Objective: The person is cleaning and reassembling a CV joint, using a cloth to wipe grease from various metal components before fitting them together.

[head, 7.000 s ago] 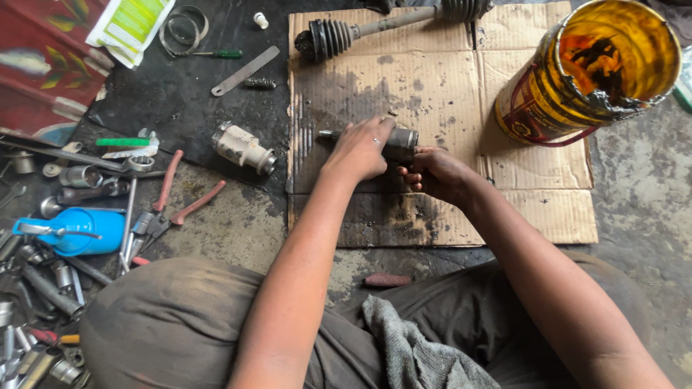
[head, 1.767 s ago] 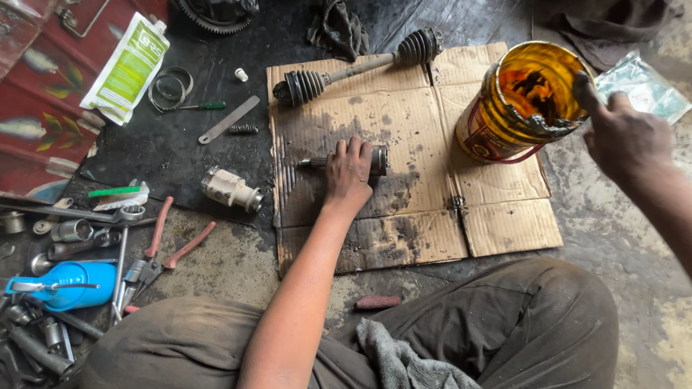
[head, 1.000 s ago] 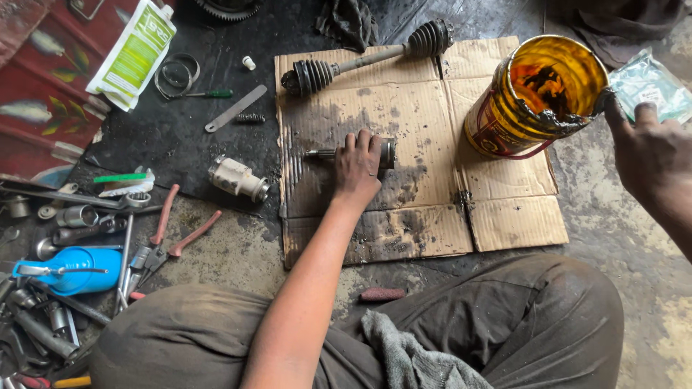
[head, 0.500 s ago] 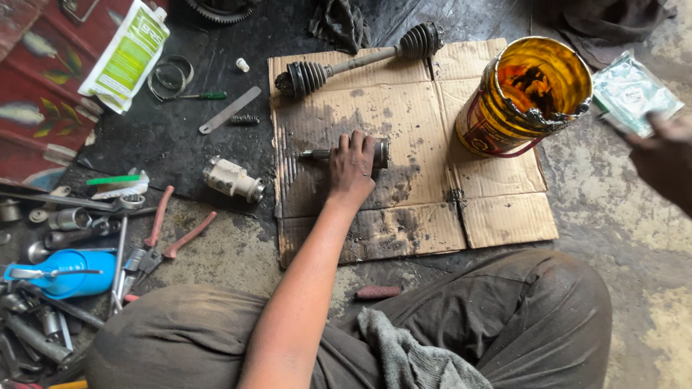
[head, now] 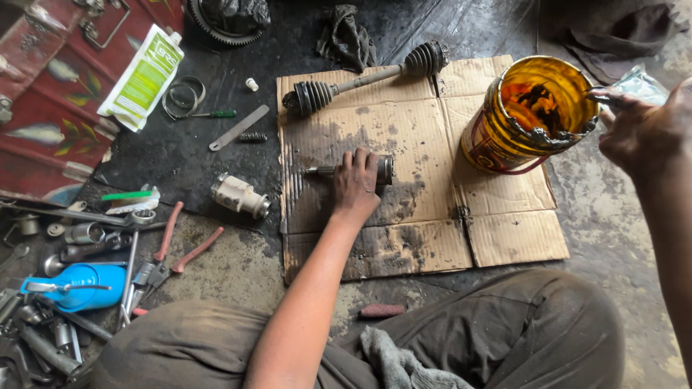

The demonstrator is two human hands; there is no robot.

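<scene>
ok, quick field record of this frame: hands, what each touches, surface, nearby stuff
left hand: palm down on a greasy metal joint part with a short stub shaft, resting on it
right hand: raised by the rim of the yellow can, holding something thin; cannot tell what
surface: stained cardboard sheet on the floor
also on cardboard: drive shaft with two rubber boots, at the far edge
left of cardboard: red-handled pliers, blue oil can, loose sockets
</scene>
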